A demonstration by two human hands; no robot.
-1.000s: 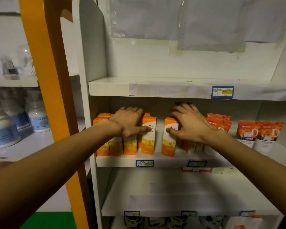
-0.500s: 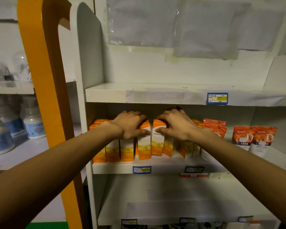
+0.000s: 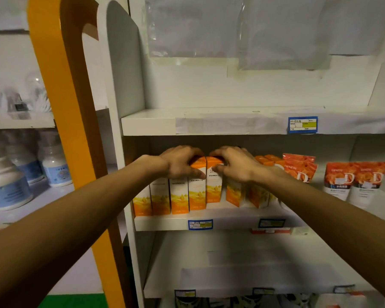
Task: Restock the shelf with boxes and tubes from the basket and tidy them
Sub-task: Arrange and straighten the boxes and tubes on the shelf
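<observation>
A row of upright orange-and-white boxes (image 3: pixel 178 197) stands at the left end of the middle shelf (image 3: pixel 231 223). My left hand (image 3: pixel 178 162) lies over the tops of these boxes, with the fingers curled behind them and the thumb on the front. My right hand (image 3: pixel 236 166) grips the top of the neighbouring box (image 3: pixel 213 188), which sits pressed against the row. More orange boxes (image 3: pixel 255 194) lean behind my right wrist. Orange-and-white tubes (image 3: pixel 356 182) stand further right, and another orange tube (image 3: pixel 298 166) is beside the boxes. The basket is out of view.
The upper shelf (image 3: pixel 209 126) and the lower shelf (image 3: pixel 253 265) show bare white boards with price tags. An orange post (image 3: pixel 76 152) rises at the left. White bottles with blue labels (image 3: pixel 53 171) fill the neighbouring shelf unit.
My right hand has slid a box leftwards until it meets the row under my left hand, closing the gap. The view has tilted slightly upward.
</observation>
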